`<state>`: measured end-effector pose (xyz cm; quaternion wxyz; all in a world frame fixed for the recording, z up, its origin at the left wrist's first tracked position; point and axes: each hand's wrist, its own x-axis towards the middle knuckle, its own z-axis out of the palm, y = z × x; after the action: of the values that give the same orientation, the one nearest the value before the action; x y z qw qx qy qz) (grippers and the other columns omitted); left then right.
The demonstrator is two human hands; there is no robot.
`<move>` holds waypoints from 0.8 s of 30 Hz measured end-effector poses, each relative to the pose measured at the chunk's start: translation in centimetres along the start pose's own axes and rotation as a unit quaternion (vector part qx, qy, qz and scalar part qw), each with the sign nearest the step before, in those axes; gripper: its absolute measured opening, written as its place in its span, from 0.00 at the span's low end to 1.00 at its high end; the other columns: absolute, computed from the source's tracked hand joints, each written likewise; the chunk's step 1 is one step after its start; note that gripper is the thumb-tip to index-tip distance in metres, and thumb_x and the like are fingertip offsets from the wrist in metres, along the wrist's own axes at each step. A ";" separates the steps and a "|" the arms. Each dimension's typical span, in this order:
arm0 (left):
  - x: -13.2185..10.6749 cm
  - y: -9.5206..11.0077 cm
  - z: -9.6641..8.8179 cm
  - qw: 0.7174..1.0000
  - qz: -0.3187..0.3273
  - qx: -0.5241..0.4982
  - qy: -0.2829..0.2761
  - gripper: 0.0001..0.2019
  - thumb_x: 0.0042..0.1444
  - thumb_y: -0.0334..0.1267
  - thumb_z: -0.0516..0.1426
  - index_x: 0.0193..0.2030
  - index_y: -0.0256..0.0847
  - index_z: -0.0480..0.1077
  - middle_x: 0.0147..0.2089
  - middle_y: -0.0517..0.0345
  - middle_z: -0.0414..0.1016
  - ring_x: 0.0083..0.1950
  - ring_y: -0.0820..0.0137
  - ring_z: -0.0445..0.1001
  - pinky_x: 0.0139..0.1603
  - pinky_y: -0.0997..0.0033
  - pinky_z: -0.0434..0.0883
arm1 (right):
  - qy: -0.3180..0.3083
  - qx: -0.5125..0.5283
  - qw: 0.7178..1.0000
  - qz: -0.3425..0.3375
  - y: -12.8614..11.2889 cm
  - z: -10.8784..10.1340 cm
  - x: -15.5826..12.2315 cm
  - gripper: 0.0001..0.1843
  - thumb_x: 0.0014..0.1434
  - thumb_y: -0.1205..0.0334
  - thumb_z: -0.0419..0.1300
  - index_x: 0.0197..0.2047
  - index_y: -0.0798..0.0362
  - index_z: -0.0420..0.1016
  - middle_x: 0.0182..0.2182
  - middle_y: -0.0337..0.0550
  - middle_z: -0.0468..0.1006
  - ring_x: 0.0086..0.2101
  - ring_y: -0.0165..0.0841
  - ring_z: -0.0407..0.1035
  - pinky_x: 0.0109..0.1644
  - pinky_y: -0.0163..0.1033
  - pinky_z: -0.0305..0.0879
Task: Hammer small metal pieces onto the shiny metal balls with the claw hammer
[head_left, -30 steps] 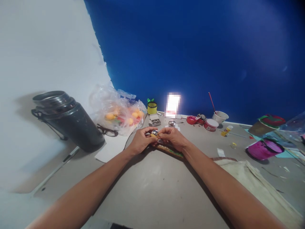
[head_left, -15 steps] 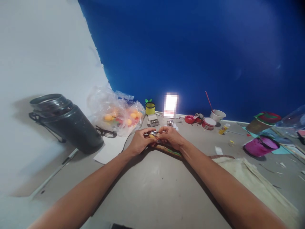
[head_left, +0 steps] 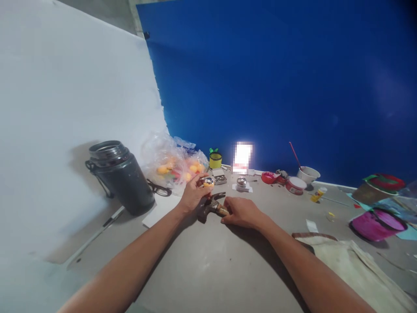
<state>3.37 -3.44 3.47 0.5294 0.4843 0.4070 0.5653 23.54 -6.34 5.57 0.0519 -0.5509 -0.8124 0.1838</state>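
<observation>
My left hand [head_left: 193,195] pinches a small ball [head_left: 208,181], part yellow and part covered in shiny silver, and holds it a little above the grey table [head_left: 208,265]. My right hand [head_left: 241,212] lies over the handle of a claw hammer [head_left: 211,205] that rests on the table, its dark head pointing left below the ball. A second silver ball [head_left: 241,182] sits on a white scrap just beyond. A small open box of silver pins [head_left: 220,178] stands near it.
A black jar [head_left: 121,176] stands at the left, with black glasses [head_left: 159,188] and a plastic bag of coloured balls [head_left: 176,163] beside it. Glue pots, a white cup with a brush [head_left: 308,174] and a pink tub [head_left: 378,217] lie at the right. A cloth bag [head_left: 352,265] lies near my right arm.
My right hand has let go of the ball and dropped onto the hammer handle. My left hand has kept the ball and lifted it slightly. The view has tilted upward.
</observation>
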 end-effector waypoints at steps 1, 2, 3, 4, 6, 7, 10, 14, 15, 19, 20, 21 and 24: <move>0.2 0.0 -0.2 1.000 0.003 0.009 0.009 0.26 0.45 0.35 0.68 0.54 0.39 0.72 0.36 0.62 0.76 0.27 0.76 0.73 0.31 0.73 0.72 | 0.006 -0.014 1.000 -0.003 0.0 -0.2 -0.1 0.12 0.51 0.56 0.70 0.37 0.50 0.76 0.33 0.43 0.79 0.32 0.35 0.69 0.31 0.37 0.47; 0.4 0.0 -0.5 1.000 0.004 0.019 0.016 0.26 0.45 0.35 0.67 0.53 0.38 0.73 0.35 0.62 0.76 0.27 0.76 0.73 0.32 0.72 0.72 | 0.020 -0.029 0.999 -0.006 0.1 -0.5 -0.2 0.08 0.52 0.59 0.68 0.36 0.50 0.76 0.33 0.43 0.79 0.32 0.35 0.69 0.31 0.37 0.47; 0.6 0.0 -0.7 0.999 0.003 0.027 0.021 0.25 0.45 0.36 0.68 0.52 0.38 0.73 0.34 0.62 0.75 0.27 0.75 0.73 0.32 0.72 0.72 | 0.041 -0.049 0.998 -0.009 0.2 -0.9 -0.4 0.04 0.54 0.62 0.66 0.34 0.51 0.76 0.34 0.44 0.79 0.32 0.34 0.69 0.31 0.38 0.46; 0.8 -0.1 -0.9 0.999 0.002 0.031 0.025 0.24 0.45 0.36 0.68 0.51 0.37 0.74 0.32 0.62 0.75 0.27 0.75 0.73 0.32 0.71 0.73 | 0.071 -0.075 0.995 -0.011 0.4 -1.3 -0.5 0.02 0.55 0.64 0.65 0.33 0.51 0.76 0.34 0.45 0.79 0.33 0.34 0.69 0.31 0.38 0.45; 1.0 -0.3 -1.2 0.999 -0.001 0.026 0.025 0.23 0.44 0.38 0.69 0.48 0.36 0.76 0.31 0.61 0.76 0.26 0.74 0.73 0.33 0.69 0.73 | 0.160 -0.127 0.979 -0.011 0.7 -2.3 -0.8 0.02 0.59 0.66 0.62 0.34 0.51 0.76 0.38 0.46 0.78 0.37 0.36 0.69 0.31 0.38 0.44; 1.1 -0.4 -1.2 1.000 -0.004 0.019 0.020 0.23 0.43 0.38 0.70 0.48 0.35 0.77 0.31 0.60 0.76 0.26 0.74 0.73 0.33 0.68 0.73 | 0.209 -0.143 0.967 -0.008 0.8 -2.7 -1.0 0.03 0.61 0.67 0.60 0.36 0.51 0.76 0.39 0.47 0.78 0.38 0.36 0.69 0.31 0.39 0.44; 1.0 -0.7 -1.0 1.000 -0.020 -0.008 -0.004 0.23 0.42 0.39 0.72 0.46 0.34 0.78 0.33 0.57 0.77 0.27 0.73 0.74 0.35 0.67 0.74 | 0.313 -0.148 0.938 -0.011 0.8 -3.0 -1.2 0.06 0.67 0.64 0.57 0.40 0.51 0.76 0.40 0.48 0.77 0.39 0.36 0.69 0.33 0.39 0.47; 0.4 -0.7 -0.3 0.998 -0.029 -0.017 -0.047 0.20 0.43 0.40 0.73 0.42 0.33 0.80 0.34 0.56 0.76 0.29 0.74 0.74 0.36 0.67 0.74 | 0.315 -0.140 0.938 -0.046 0.5 -2.2 -0.9 0.08 0.69 0.63 0.56 0.39 0.50 0.76 0.37 0.47 0.78 0.39 0.38 0.69 0.34 0.39 0.48; 0.2 -0.7 -0.2 0.998 -0.032 -0.015 -0.055 0.20 0.43 0.41 0.73 0.41 0.33 0.80 0.34 0.55 0.76 0.29 0.74 0.74 0.35 0.68 0.74 | 0.315 -0.139 0.938 -0.049 0.5 -2.0 -0.9 0.09 0.69 0.63 0.55 0.39 0.50 0.76 0.36 0.46 0.78 0.39 0.38 0.70 0.34 0.39 0.48; 0.2 -0.8 0.0 0.998 -0.052 -0.015 -0.037 0.24 0.41 0.39 0.74 0.47 0.34 0.80 0.35 0.55 0.78 0.29 0.72 0.77 0.36 0.66 0.76 | 0.377 -0.118 0.918 -0.032 0.8 -2.4 -1.0 0.09 0.70 0.61 0.56 0.42 0.51 0.78 0.39 0.49 0.79 0.41 0.39 0.70 0.37 0.39 0.53; 0.2 -0.8 0.0 0.998 -0.054 -0.018 -0.030 0.25 0.41 0.38 0.74 0.48 0.34 0.80 0.35 0.54 0.79 0.29 0.71 0.77 0.37 0.65 0.76 | 0.388 -0.111 0.915 -0.029 0.9 -2.6 -1.1 0.09 0.69 0.61 0.56 0.44 0.51 0.78 0.40 0.50 0.79 0.41 0.40 0.70 0.38 0.39 0.54; 0.2 -0.7 0.0 0.998 -0.055 -0.021 -0.028 0.25 0.41 0.38 0.73 0.48 0.34 0.79 0.35 0.54 0.79 0.30 0.70 0.77 0.37 0.65 0.76 | 0.386 -0.108 0.916 -0.028 0.9 -2.8 -1.2 0.09 0.69 0.61 0.56 0.45 0.51 0.78 0.40 0.50 0.79 0.42 0.40 0.70 0.39 0.39 0.55; 0.1 -0.4 0.1 0.998 -0.049 -0.005 -0.027 0.22 0.42 0.36 0.72 0.46 0.34 0.80 0.33 0.55 0.78 0.29 0.71 0.77 0.37 0.65 0.76 | 0.326 -0.117 0.938 -0.030 0.9 -3.0 -1.2 0.09 0.69 0.61 0.56 0.42 0.50 0.78 0.38 0.48 0.79 0.40 0.39 0.69 0.36 0.39 0.52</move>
<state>3.60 -3.29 3.09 0.5696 0.4763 0.4125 0.5277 25.62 -6.42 8.13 0.2546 -0.5578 -0.7831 -0.1041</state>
